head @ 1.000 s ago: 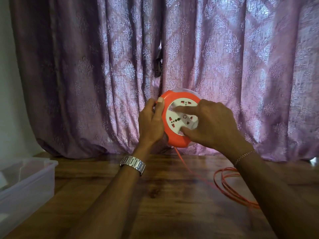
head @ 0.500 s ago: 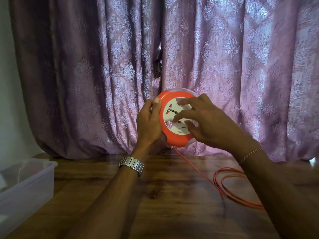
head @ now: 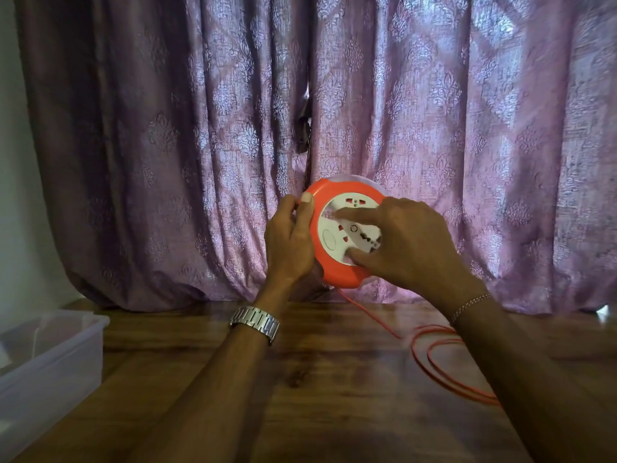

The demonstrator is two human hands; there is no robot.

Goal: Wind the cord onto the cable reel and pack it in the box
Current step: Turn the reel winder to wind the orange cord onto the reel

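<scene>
I hold a round orange cable reel (head: 320, 262) with a white socket face upright above the wooden table. My left hand (head: 290, 242) grips its left rim, thumb on the front edge. My right hand (head: 407, 242) lies on the white face, forefinger and thumb pressing on it. An orange cord (head: 434, 362) runs from the reel's bottom down onto the table and lies in loose loops at the right, partly hidden by my right forearm. A clear plastic box (head: 50, 365) stands at the left edge.
A wooden table (head: 317, 396) spreads below my arms. A purple patterned curtain (head: 233, 128) hangs close behind the reel. A pale wall is at the far left.
My right hand has turned the white face round; the sockets sit at a new angle. The cord loops on the table have shifted slightly. My left hand keeps its hold on the rim.
</scene>
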